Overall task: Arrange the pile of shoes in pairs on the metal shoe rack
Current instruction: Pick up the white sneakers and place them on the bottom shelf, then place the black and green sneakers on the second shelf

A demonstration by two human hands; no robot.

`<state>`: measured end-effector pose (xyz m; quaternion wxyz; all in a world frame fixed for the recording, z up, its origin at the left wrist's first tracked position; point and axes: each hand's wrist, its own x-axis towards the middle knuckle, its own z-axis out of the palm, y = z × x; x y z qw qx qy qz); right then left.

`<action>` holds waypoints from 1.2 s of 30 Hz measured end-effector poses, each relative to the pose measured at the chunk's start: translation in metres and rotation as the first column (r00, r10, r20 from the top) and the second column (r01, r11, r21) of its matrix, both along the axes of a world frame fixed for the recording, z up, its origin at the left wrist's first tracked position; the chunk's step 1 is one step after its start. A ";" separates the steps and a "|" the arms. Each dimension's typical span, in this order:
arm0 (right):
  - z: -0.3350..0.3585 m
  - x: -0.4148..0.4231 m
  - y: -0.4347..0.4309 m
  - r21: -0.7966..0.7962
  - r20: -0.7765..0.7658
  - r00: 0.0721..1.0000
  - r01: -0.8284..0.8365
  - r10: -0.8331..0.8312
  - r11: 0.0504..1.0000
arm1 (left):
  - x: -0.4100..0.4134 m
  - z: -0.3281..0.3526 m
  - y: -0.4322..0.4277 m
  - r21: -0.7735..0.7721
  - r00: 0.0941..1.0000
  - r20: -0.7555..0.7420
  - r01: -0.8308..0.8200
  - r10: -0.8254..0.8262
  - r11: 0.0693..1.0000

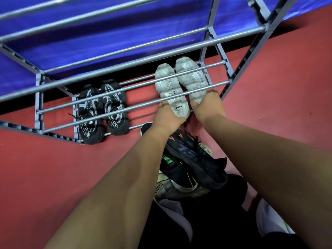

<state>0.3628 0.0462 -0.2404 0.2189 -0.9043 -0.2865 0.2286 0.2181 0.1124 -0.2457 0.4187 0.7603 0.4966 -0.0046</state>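
The rack (136, 62) is made of grey metal bars and stands on a red floor (45, 168). On its lowest bars lie two white shoes (179, 83), side by side, soles up, heels in the two hands. Well to the left of the hands sit two black shoes (102, 110), also soles up. Just below the hands, a pile (190, 164) of dark shoes lies on the floor.

Dim even light, soft blur, wide-angle edge bending
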 end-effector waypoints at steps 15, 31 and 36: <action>0.024 -0.043 -0.097 -0.198 -0.231 0.930 -0.333 0.287 0.922 | -0.114 0.025 -0.095 0.220 0.966 -0.163 -0.160 0.198 0.962; 0.073 -0.113 -0.140 -0.471 -0.134 0.966 -0.260 0.223 0.843 | -0.154 0.077 -0.139 0.010 0.959 -0.205 -0.200 0.198 0.980; 0.087 -0.129 -0.142 -0.662 0.026 0.990 -0.085 0.136 0.745 | -0.182 0.096 -0.141 0.079 0.767 -0.412 -0.508 0.492 0.858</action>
